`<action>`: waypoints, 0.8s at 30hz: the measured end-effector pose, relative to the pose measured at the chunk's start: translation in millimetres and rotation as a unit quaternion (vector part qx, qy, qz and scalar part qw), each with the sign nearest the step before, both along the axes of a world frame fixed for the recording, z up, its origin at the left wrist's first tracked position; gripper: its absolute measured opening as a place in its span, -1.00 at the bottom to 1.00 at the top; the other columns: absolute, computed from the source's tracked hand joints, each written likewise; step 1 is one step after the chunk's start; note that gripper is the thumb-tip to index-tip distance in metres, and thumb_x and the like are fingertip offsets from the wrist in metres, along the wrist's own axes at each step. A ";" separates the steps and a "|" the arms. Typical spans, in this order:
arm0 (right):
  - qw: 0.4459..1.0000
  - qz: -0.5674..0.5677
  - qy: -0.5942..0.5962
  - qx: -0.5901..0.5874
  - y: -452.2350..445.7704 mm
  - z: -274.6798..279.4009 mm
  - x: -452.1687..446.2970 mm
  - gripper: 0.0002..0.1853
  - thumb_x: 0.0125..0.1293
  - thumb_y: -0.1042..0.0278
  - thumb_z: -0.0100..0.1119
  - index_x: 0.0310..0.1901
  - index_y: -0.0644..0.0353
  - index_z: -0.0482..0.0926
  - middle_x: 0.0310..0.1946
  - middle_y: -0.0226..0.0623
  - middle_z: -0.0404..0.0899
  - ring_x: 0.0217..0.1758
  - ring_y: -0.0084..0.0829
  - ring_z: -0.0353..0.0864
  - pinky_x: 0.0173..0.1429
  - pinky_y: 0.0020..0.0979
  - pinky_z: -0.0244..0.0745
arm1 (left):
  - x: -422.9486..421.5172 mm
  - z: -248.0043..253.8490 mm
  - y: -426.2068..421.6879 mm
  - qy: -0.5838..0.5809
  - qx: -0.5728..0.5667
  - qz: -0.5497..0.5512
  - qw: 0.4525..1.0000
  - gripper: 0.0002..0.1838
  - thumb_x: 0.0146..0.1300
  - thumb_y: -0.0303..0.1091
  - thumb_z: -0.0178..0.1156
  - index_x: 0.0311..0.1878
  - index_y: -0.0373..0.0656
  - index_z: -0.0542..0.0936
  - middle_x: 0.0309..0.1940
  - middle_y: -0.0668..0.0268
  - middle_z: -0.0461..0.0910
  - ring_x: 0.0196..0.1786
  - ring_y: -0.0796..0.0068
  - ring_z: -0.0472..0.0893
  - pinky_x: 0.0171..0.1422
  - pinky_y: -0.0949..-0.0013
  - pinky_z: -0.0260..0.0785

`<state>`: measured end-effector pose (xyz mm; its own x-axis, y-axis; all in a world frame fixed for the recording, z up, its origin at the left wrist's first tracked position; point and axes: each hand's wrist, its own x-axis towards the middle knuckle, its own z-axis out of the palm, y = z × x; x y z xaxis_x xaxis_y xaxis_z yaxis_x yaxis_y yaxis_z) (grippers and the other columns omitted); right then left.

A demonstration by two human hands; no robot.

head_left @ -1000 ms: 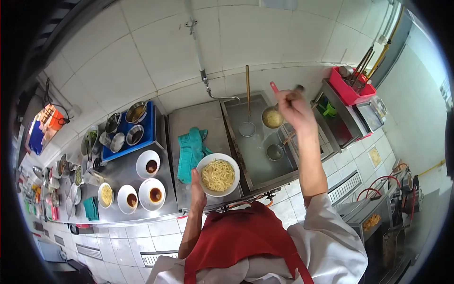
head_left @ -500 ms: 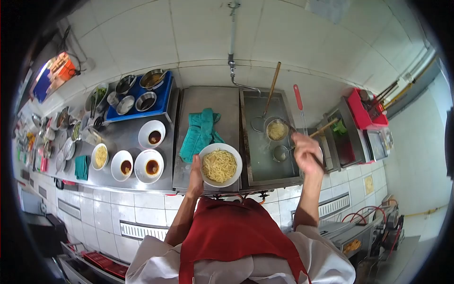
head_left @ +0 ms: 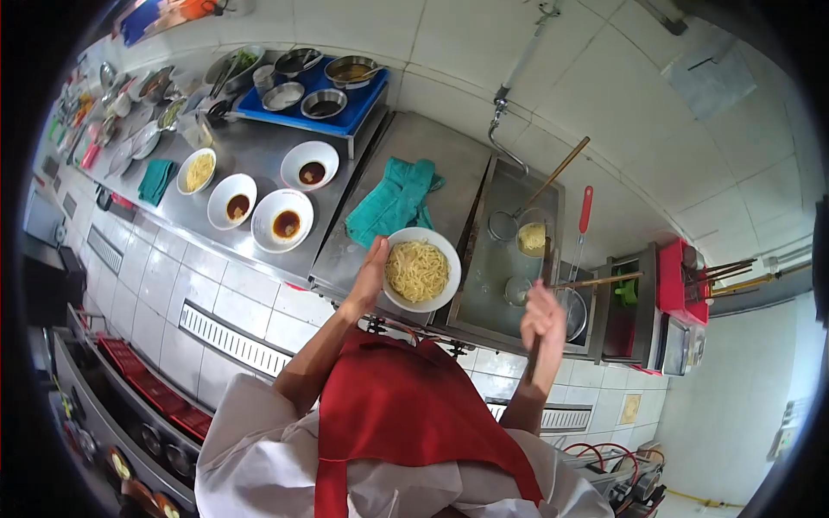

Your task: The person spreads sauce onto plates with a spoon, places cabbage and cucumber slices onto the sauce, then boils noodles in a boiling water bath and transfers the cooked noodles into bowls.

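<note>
My left hand (head_left: 370,281) is closed on the rim of a white bowl (head_left: 454,274) full of noodles (head_left: 417,271), held in front of the apron. A teal cloth (head_left: 393,203) lies on the steel top just beyond the bowl. My right hand (head_left: 542,321) is wrapped round the dark handle of a noodle strainer (head_left: 533,237). That strainer has a clump of noodles in it and hangs over the water vat (head_left: 488,281). Other strainers (head_left: 518,291) rest in the vat near it, with wooden handles sticking out.
Left, on the steel counter, stand white bowls with dark sauce (head_left: 281,223) and a smaller bowl of noodles (head_left: 198,172). A blue tray (head_left: 356,121) holds metal bowls. A tap pipe (head_left: 496,129) reaches over the vat. A red box (head_left: 672,274) with sticks stands at right.
The view has turned, so the counter sits tilted. My right hand has come lower and nearer my body along with the strainer handle. My left hand still holds the bowl of noodles.
</note>
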<state>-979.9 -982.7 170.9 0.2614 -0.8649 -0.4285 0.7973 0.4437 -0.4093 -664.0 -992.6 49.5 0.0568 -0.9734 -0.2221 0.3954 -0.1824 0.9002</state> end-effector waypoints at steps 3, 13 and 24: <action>0.923 -0.001 -0.383 0.022 -20.2 38.0 -7.7 -0.82 0.46 0.47 -0.28 -0.35 0.19 0.25 -0.59 -0.44 0.20 -0.64 -0.70 0.22 -0.66 -0.67 0.23 | -10.5 34.8 8.7 0.013 0.029 0.028 0.999 -0.55 0.50 0.00 -0.22 0.16 -0.15 0.38 0.04 0.33 0.43 0.15 0.55 0.34 0.29 0.43 0.13; 0.909 -0.134 -0.387 0.083 -20.9 55.2 -15.0 -0.83 0.45 0.44 -0.18 -0.10 0.38 0.35 -0.59 -0.51 0.21 -0.75 -0.68 0.17 -0.81 -0.57 0.09 | -24.4 7.4 4.3 0.034 -0.003 0.023 0.999 -0.59 0.51 -0.02 -0.22 0.10 -0.13 0.41 -0.02 0.37 0.44 0.08 0.58 0.35 0.24 0.45 0.15; 0.976 -0.018 -0.216 0.014 8.8 21.4 -33.1 -0.83 0.45 0.49 -0.21 -0.09 0.34 0.40 -0.62 -0.50 0.18 -0.74 -0.73 0.11 -0.81 -0.68 0.03 | -36.2 37.9 3.8 -0.014 0.029 0.045 0.998 -0.54 0.50 -0.02 -0.20 0.20 -0.19 0.38 0.06 0.35 0.45 0.13 0.56 0.35 0.29 0.45 0.14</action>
<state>-1013.0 -973.9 192.2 0.3920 -0.8666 -0.3088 0.9083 0.4179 -0.0198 -700.2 -988.8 87.4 0.1511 -0.9492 -0.2759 0.3877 -0.1998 0.8999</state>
